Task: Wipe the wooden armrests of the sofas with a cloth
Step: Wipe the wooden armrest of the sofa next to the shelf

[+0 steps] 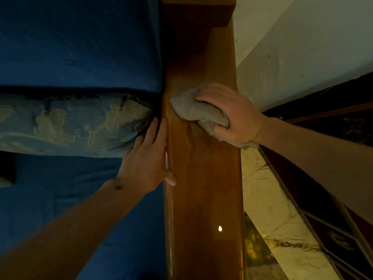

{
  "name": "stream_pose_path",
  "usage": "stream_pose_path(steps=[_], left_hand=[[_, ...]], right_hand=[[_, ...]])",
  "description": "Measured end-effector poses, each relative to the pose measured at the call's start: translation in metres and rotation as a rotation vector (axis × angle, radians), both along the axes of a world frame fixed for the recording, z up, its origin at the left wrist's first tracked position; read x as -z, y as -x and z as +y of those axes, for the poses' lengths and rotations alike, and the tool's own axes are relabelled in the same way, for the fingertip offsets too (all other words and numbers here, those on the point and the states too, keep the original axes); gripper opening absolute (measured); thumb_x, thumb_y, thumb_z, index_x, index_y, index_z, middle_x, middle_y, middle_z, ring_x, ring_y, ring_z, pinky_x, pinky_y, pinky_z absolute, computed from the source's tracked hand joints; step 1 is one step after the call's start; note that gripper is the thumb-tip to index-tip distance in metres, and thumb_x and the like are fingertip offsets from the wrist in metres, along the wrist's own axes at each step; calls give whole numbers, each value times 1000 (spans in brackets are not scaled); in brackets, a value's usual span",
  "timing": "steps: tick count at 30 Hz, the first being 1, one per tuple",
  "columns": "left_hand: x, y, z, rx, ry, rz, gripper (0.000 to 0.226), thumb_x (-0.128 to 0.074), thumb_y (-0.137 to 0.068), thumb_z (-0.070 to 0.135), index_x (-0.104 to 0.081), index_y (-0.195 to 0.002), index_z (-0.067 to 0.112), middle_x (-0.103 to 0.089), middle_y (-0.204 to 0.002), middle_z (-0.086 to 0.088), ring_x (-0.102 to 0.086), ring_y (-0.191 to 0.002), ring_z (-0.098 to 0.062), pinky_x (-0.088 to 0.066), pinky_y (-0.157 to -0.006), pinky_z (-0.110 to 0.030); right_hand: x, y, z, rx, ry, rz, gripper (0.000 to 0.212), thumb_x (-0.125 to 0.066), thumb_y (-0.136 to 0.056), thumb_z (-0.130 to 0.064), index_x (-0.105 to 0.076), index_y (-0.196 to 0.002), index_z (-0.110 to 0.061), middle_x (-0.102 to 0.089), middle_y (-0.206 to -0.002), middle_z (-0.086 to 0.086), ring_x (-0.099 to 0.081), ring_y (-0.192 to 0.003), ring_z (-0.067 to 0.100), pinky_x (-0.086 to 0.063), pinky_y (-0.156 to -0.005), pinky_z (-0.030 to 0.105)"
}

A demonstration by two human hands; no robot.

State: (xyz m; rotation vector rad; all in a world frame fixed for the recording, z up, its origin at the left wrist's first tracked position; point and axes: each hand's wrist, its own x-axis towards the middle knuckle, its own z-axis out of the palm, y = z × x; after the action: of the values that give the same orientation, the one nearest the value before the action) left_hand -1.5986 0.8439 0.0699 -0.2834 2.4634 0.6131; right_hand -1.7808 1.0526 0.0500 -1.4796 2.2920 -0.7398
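Grey, soft terry cloth sits bunched under our right hand, which is clamped over it with the thumb tucked beneath a fold and the fingers curled over its far edge. We judge it light and limp, something that will crumple and slip out of shape unless we keep a gathered wad in the palm, as now; a pinch at one corner would only leave it trailing. It lies on the top face of the glossy brown wooden sofa armrest, about midway along what we can see.

That armrest is a long, flat, stiff plank, its long axis running straight away from us, from the bottom of the view to the top, where it meets a darker block of the frame. Its lacquer looks slick, and a faint damp streak shows just on our side of the cloth.

Our left hand is open and flat, holding nothing, pressed along the armrest's inner edge beside the dark blue seat cushion and the patterned blue-and-gold bolster pillow. The two hands are apart.
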Motion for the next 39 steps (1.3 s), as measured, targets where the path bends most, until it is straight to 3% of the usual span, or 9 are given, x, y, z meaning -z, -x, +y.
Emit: stream_pose_path(steps=[3, 11, 14, 18, 22, 25, 29, 34, 39], left_hand=[[-3, -5, 3, -38, -3, 3, 165, -96, -49, 56, 23, -160, 24, 5, -174, -4, -19, -156, -33, -33, -121, -56], [-8, -28, 14, -29, -24, 210, 153, -96, -59, 37, 19, -159, 35, -1, -173, -13, -21, -154, -40, -35, -118, -60], [-7, -44, 17, 8, -31, 300, 132, -93, -68, 27, -3, -164, 24, -7, -173, -11, -20, -155, -38, -35, -119, -60], [-10, -64, 29, 127, -52, 349, 101, -89, -75, 17, -33, -158, 8, -35, -165, -12, -28, -154, -34, -35, -120, -57], [-10, -87, 44, 90, -113, 339, 89, -85, -79, 5, -39, -155, 4, -44, -160, -15, -38, -150, -32, -35, -121, -53], [-8, -108, 51, 114, -93, 406, 69, -67, -88, -1, -43, -153, 1, -47, -157, -17, -46, -146, -31, -31, -123, -48], [-6, -141, 75, 65, -19, 398, 74, -67, -90, -3, -36, -157, 6, -39, -163, -12, -38, -150, -24, -13, -126, -36], [-3, -173, 110, -110, 9, 412, 86, -58, -84, -13, -30, -161, 14, -35, -167, -5, -33, -152, -18, -8, -123, -25], [-5, -203, 130, -143, 43, 410, 81, -58, -85, -6, -35, -159, 15, -45, -161, -6, -42, -142, -28, -27, -119, -39]], right_hand=[[-2, 4, -3, -118, -29, 26, 64, -62, -86, -27, -55, -142, 2, -59, -146, 19, -48, -143, 37, -30, -127, 44], [-10, -34, -7, -294, -66, 1, 58, -60, -95, -37, -57, -140, 0, -61, -143, 17, -50, -141, 33, -32, -126, 45], [-12, -68, 3, -314, -94, -24, 60, -59, -92, -39, -56, -141, -4, -59, -144, 15, -47, -143, 31, -33, -125, 46], [-10, -102, 12, -289, -93, -46, 61, -60, -92, -38, -55, -144, -7, -56, -147, 12, -46, -144, 28, -33, -125, 48], [-8, -129, 24, -244, -55, -24, 56, -65, -96, -34, -55, -144, -7, -57, -147, 11, -47, -143, 27, -31, -126, 46], [-7, -146, 34, -256, -74, -25, 55, -66, -95, -31, -55, -143, -6, -57, -148, 12, -47, -144, 29, -32, -125, 50], [-14, -164, 39, -305, -70, -4, 55, -64, -95, -32, -54, -143, -9, -56, -148, 11, -45, -146, 29, -38, -120, 53], [-15, -188, 51, -327, -48, 37, 54, -60, -90, -31, -56, -140, -12, -59, -145, 11, -48, -143, 28, -41, -119, 50], [-17, -216, 65, -312, -61, 44, 56, -64, -90, -31, -57, -141, -11, -60, -145, 8, -48, -144, 28, -37, -122, 42]])
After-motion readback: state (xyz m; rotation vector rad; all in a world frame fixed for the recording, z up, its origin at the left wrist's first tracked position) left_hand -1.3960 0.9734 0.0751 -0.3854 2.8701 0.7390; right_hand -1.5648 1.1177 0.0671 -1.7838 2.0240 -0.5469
